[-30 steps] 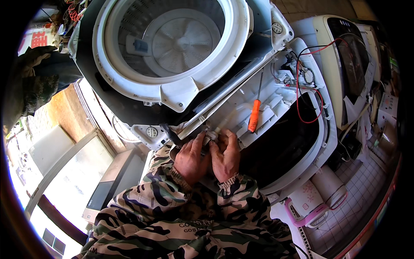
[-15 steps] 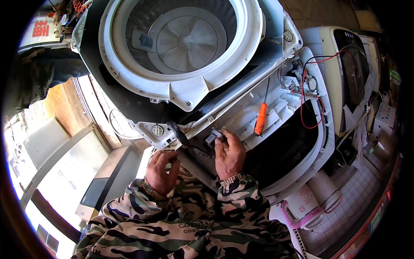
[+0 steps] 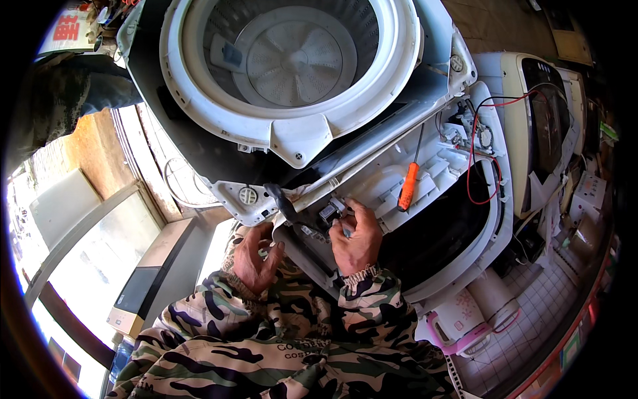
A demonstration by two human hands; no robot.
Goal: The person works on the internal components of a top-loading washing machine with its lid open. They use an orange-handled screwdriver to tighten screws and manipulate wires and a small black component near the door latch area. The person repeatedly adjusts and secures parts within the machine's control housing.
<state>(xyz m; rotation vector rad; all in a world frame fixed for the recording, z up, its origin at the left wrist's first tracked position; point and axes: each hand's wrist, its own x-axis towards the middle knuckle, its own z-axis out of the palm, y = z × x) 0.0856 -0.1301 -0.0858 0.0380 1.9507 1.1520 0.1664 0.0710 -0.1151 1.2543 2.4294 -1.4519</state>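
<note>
My right hand (image 3: 357,243) is at the tipped-back control panel (image 3: 382,174) of a top-loading washing machine, beside a small labelled electrical part (image 3: 329,213). Its fingers are curled together, and a bit of something bluish shows by the thumb; what they hold is too small to make out. My left hand (image 3: 256,259) holds nothing that I can see. Its thumb stands apart from the bent fingers, whose tips are close to the panel's near left corner. A thick dark cable (image 3: 280,203) runs between the machine body and the panel.
An orange-handled screwdriver (image 3: 408,187) lies on the panel, near a red and black wire pair (image 3: 471,156). Beyond is the open washing machine tub (image 3: 292,60). A cream appliance (image 3: 515,126) stands at right, a pink and white appliance (image 3: 458,319) below it.
The view has shifted slightly. My left hand has moved nearer the panel's corner and its fingers have spread. My right hand has drawn back a little from the small labelled part.
</note>
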